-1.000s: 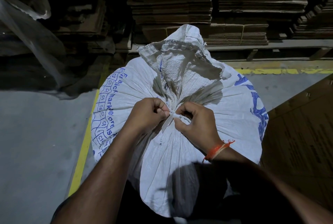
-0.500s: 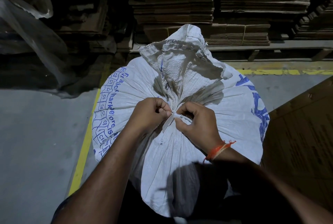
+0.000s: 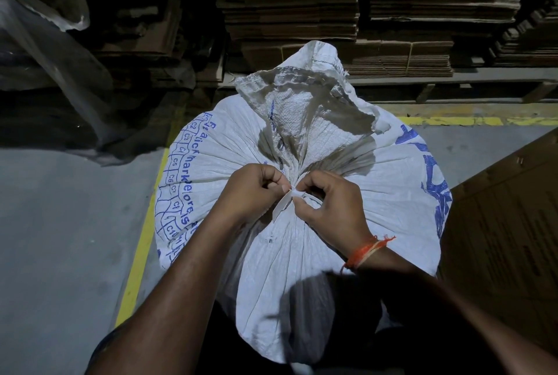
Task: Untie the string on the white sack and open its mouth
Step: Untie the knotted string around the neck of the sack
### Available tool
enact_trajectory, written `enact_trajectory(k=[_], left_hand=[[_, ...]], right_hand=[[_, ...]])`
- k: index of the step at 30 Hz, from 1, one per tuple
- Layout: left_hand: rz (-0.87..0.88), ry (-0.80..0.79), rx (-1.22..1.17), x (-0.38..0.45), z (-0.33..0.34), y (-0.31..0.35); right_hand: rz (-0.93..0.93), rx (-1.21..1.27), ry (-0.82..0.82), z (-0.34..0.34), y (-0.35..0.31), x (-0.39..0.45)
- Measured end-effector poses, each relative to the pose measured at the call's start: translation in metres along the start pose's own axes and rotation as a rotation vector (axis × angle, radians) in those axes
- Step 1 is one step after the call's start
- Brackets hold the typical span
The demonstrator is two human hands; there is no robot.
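The white sack (image 3: 302,187) fills the centre of the frame, its gathered neck tied. At mid-frame the left hand (image 3: 250,193) and right hand (image 3: 329,211) meet, fingertips pinched together on the string (image 3: 282,205), seemingly at its knot.

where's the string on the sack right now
In the head view the string sits mid-frame at the sack's gathered neck, pinched between the left hand and right hand, just below the bunched mouth.
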State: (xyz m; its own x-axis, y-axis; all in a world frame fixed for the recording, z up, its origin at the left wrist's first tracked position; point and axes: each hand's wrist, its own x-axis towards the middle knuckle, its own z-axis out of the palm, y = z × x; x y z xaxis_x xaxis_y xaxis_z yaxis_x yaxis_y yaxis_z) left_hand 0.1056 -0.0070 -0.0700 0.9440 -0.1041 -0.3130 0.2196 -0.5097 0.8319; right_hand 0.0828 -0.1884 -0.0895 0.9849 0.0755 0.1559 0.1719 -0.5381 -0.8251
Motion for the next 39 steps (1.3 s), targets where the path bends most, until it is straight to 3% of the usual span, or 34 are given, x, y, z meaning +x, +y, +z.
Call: enact_trajectory(k=[5, 10, 25, 39], left_hand=[[-0.015, -0.092, -0.012, -0.009, -0.002, 0.005], [0.079, -0.055, 0.106, -0.008, -0.001, 0.004], [0.061, -0.030, 0.001, -0.006, -0.001, 0.006], [0.063, -0.023, 0.016, -0.004, 0.000, 0.004]], right_hand=[[-0.001, -0.011, -0.012, -0.001, -0.002, 0.000], [-0.006, -0.044, -0.032, -0.003, -0.002, 0.000], [-0.017, -0.148, -0.052, -0.019, -0.005, -0.007], [-0.032, -0.179, -0.268, -0.049, 0.000, -0.003]])
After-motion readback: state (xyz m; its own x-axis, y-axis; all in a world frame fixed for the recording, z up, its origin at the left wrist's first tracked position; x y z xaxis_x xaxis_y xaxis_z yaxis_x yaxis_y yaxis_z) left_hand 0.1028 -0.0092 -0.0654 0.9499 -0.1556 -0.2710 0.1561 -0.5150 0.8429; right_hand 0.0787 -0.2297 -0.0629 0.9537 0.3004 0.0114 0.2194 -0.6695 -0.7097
